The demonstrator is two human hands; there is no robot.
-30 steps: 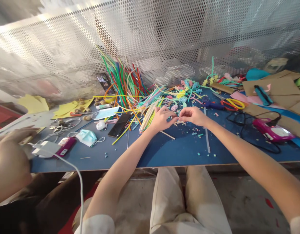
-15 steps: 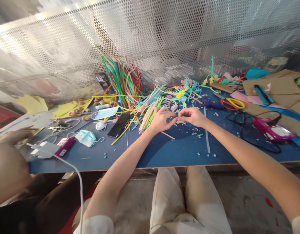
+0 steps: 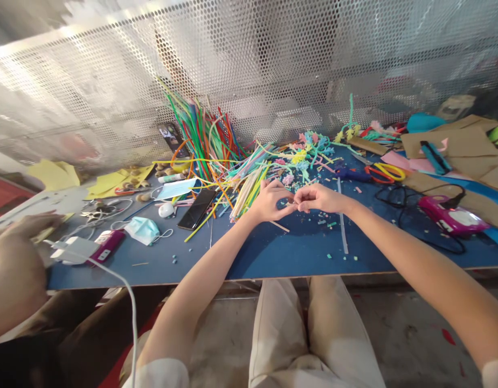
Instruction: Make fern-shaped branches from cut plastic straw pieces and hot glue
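Observation:
My left hand (image 3: pixel 270 201) and my right hand (image 3: pixel 319 198) meet fingertip to fingertip over the blue tabletop (image 3: pixel 281 253). Both are closed in a pinch, and whatever lies between the fingers is too small to make out. Just behind my left hand is a loose pile of pale and yellow pipe cleaners (image 3: pixel 249 188). Beyond my right hand lie twisted fuzzy flowers (image 3: pixel 309 148) in pink, yellow and blue. Small cut scraps (image 3: pixel 330 223) are scattered around, and a clear glue stick (image 3: pixel 343 226) lies beside my right wrist.
A black phone (image 3: pixel 197 209), a face mask (image 3: pixel 144 230) and a white charger (image 3: pixel 75 249) lie to the left, near another person's hand (image 3: pixel 28 226). On the right are a blue glue gun (image 3: pixel 350 173), yellow-orange scissors (image 3: pixel 388 172), a magenta power strip (image 3: pixel 451 214) and cardboard (image 3: pixel 475 143).
Both hands have dipped slightly toward the table's front edge, still joined at the fingertips. The things on the table have stayed put.

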